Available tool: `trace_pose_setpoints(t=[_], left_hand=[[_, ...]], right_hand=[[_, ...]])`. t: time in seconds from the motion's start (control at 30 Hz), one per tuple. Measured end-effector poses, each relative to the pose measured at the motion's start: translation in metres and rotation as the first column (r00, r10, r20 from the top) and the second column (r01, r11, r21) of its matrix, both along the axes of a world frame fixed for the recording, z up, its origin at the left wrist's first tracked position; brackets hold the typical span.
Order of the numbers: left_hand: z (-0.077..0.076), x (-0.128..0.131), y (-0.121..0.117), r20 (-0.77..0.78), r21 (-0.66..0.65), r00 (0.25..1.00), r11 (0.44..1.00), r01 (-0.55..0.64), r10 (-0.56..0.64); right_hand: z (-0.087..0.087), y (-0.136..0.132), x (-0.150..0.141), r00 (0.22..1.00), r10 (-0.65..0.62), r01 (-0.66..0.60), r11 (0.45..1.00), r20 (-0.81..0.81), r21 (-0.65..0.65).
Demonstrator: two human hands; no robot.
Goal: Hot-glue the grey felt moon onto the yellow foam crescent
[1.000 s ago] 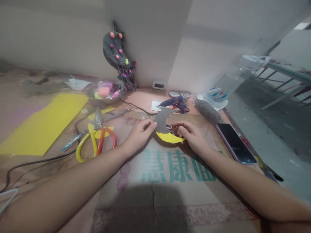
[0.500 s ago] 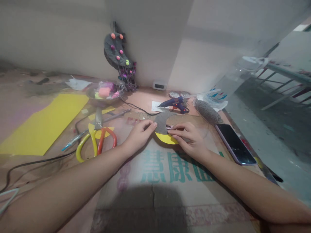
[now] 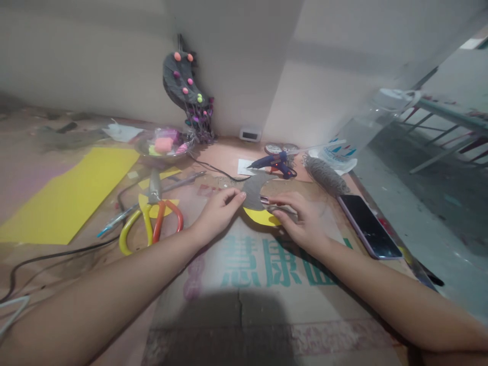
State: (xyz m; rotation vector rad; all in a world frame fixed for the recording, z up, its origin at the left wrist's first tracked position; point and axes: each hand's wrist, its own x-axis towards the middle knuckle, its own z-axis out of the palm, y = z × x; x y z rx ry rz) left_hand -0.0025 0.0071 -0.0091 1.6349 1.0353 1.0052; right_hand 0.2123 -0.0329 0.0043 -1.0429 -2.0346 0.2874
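A crescent-shaped card (image 3: 262, 217), bare yellow along its lower part, is wrapped in grey yarn (image 3: 254, 192) over its upper part. My left hand (image 3: 224, 207) pinches its left edge between thumb and fingers. At the right edge, my right hand (image 3: 295, 216) is closed, with a thin grey strand showing at its fingers and the thumb by the yellow tip. A blue glue gun (image 3: 272, 161) lies just beyond the crescent.
Scissors (image 3: 152, 218), a pen (image 3: 116, 221) and yellow card (image 3: 76, 193) lie left. A finished grey crescent (image 3: 179, 81) leans on the wall, behind a bowl (image 3: 163, 147). At right are a yarn skein (image 3: 326, 175), a phone (image 3: 369, 226) and a clear bottle (image 3: 366, 124).
The fingers of my right hand have shifted slightly at the crescent's right edge, and a grey strand shows there more clearly. My left hand keeps its place.
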Motion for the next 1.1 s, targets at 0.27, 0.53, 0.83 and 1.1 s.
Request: trace_pose_setpoints(t=[0.27,0.53,0.83,1.1], left_hand=[[0.003,0.001,-0.006,0.015,0.076,0.998,0.995,0.067,-0.068],[-0.001,0.002,-0.008,-0.032,-0.011,0.994,0.994,0.106,-0.106],[-0.002,0.003,-0.005,0.064,-0.134,0.984,0.976,0.173,-0.166],[-0.001,0.002,-0.004,0.072,-0.077,0.984,0.983,0.168,-0.163]], right_hand=[[-0.003,0.001,-0.011,0.999,-0.011,0.001,0.982,-0.052,-0.187],[-0.001,0.005,-0.005,0.998,0.029,-0.027,0.998,0.051,-0.053],[-0.019,0.023,0.005,0.915,0.06,-0.071,0.997,0.4,0.013],[-0.017,0.022,0.012,0.948,-0.012,0.016,1.0,0.317,-0.007]])
